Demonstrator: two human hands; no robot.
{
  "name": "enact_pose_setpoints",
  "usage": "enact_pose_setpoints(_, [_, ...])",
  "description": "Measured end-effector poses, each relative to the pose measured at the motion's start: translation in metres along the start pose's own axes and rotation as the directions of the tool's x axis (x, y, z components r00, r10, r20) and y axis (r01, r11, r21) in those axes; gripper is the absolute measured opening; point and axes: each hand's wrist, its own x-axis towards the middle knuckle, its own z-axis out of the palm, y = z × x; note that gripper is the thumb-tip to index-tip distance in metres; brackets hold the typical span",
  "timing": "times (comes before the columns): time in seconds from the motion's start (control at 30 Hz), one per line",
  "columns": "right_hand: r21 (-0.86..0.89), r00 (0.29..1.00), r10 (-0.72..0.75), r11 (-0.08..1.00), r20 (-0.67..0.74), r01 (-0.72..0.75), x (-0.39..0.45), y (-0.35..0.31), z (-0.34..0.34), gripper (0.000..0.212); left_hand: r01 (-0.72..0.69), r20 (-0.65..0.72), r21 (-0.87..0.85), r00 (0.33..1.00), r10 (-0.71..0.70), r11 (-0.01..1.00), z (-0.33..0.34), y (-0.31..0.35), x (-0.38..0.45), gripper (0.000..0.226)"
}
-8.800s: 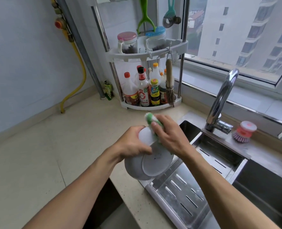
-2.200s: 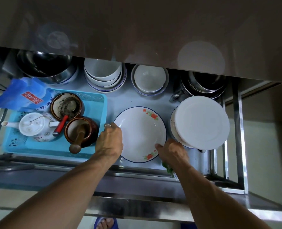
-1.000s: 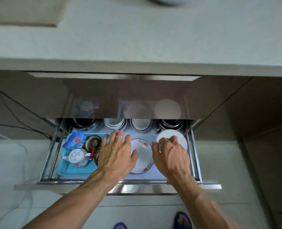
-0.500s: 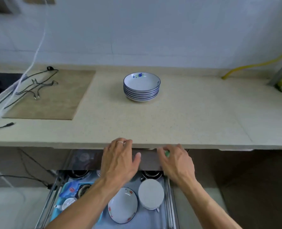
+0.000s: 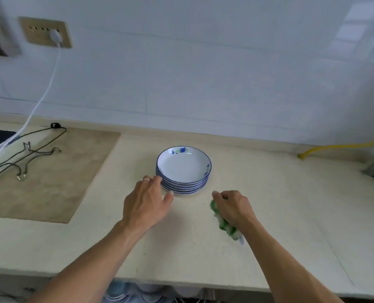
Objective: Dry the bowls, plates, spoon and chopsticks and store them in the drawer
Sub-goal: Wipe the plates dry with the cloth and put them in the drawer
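Stack of plates [image 5: 183, 171], mid-counter [image 5: 269, 204]: ceramic, heavy, breakable, likely slick; lift under bottom rim. Left hand [image 5: 145, 202] spread, empty; right hand [image 5: 233, 207] clenching cloth [image 5: 224, 224].

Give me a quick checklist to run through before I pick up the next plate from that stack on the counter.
1. Left hand beside the stack of plates, fingers open at its left edge: ok.
2. Right hand has the green and white cloth in its grip, ready for drying: ok.
3. Stack sits level on the counter, top plate not tilted: ok.
4. Counter around the stack free of clutter: ok.
5. Top plate dry or wet: cannot tell.
6. Drawer open below: cannot tell, since only a sliver shows under the counter edge.
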Motion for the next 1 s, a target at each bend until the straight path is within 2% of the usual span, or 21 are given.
enact_pose_setpoints(0.23, [-0.067,0.997,0.053,0.996,-0.048,-0.056,0.102,-0.023,0.004,0.051,0.168,0.091,-0.078,0.983,-0.161,0.983,0.022,-0.008,0.100,0.046])
enact_pose_setpoints(0.33, [-0.123,0.996,0.089,0.988,-0.013,-0.090,0.123,-0.028,0.012,0.051,0.224,0.119,-0.080,0.970,-0.214,0.971,0.031,-0.010,0.120,0.044])
enact_pose_setpoints(0.47, [-0.182,0.992,0.125,0.976,0.021,-0.119,0.142,-0.028,0.024,0.041,0.268,0.182,-0.082,0.951,-0.250,0.960,0.040,-0.012,0.134,0.051])
enact_pose_setpoints(0.6, [-0.165,0.984,0.168,0.974,0.056,-0.156,0.150,-0.030,0.023,0.041,0.287,0.219,-0.074,0.939,-0.265,0.955,0.043,-0.010,0.141,0.050])
enact_pose_setpoints(0.7, [-0.112,0.979,0.185,0.978,0.087,-0.175,0.152,-0.033,0.019,0.038,0.311,0.239,-0.100,0.930,-0.281,0.945,0.042,-0.009,0.144,0.048])
enact_pose_setpoints(0.83, [0.057,0.968,0.221,0.972,0.115,-0.229,0.146,-0.034,0.018,0.029,0.303,0.249,-0.140,0.932,-0.262,0.943,0.038,-0.009,0.144,0.046])
enact_pose_setpoints(1.0, [0.251,0.968,0.237,0.935,0.085,-0.251,0.129,-0.032,0.009,0.026,0.270,0.206,-0.223,0.952,-0.225,0.937,0.025,0.004,0.138,0.044])
